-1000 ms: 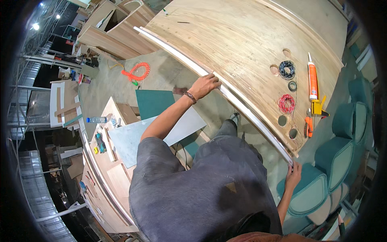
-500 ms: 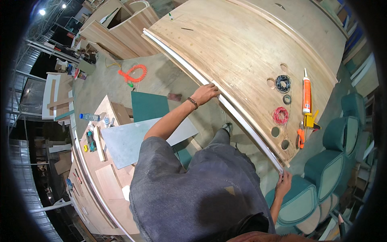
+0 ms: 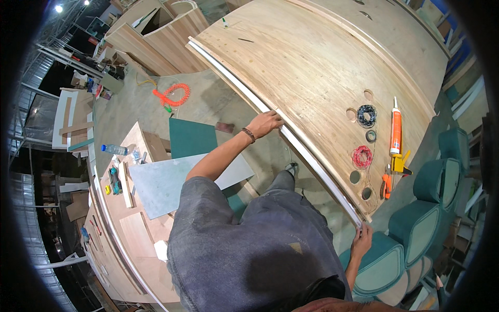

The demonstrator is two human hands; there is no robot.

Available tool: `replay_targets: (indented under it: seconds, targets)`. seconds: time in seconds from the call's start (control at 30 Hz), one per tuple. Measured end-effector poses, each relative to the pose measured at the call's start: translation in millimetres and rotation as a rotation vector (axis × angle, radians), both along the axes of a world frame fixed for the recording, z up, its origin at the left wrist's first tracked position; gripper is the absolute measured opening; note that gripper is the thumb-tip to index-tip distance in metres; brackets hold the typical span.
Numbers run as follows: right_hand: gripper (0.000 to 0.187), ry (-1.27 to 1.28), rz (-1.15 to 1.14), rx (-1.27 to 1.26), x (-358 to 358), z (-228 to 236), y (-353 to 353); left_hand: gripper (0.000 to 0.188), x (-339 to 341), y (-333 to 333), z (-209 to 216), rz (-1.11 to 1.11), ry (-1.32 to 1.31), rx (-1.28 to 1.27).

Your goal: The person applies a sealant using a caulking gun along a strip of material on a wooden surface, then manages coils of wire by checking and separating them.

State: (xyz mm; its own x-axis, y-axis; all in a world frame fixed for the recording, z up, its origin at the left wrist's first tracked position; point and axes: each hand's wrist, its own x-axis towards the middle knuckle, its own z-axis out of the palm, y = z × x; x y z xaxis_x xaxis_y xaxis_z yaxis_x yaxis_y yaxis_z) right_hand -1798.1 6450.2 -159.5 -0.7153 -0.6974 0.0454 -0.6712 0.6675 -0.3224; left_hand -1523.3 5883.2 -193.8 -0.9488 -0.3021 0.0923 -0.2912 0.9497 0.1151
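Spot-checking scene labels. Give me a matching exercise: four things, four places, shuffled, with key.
1. left hand
2. right hand
3. coiled hose
4. orange cartridge

A. on the wooden top
B. at the lower-right end of the white strip
C. on the floor
D. partway along the white strip

Pairs: 1-D, 2-B, 3-C, 4-A

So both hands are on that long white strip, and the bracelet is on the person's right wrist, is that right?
Not quite: the head view shows the bracelet by the left hand, not the right hand. Both hands are indeed on the long white strip.
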Motion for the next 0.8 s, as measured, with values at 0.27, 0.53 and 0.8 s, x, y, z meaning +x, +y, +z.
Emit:
replay_targets:
  seconds: [0.27,0.53,0.8]
  targets:
    - [0.031,0.003,0.011,-0.002,4.9,-2.3,-3.5,0.028,9.5,-1.9,-8.9,0.008,0.048,0.025]
    - [0.033,-0.031,-0.074,0.045,3.5,-6.8,0.3,0.035,-1.1,-15.4,-9.3,-0.031,-0.106,-0.016]
    - [0.030,0.012,-0.058,0.002,-19.7,-31.8,-1.8,0.036,-5.2,11.4,2.4,-0.032,-0.007,0.023]
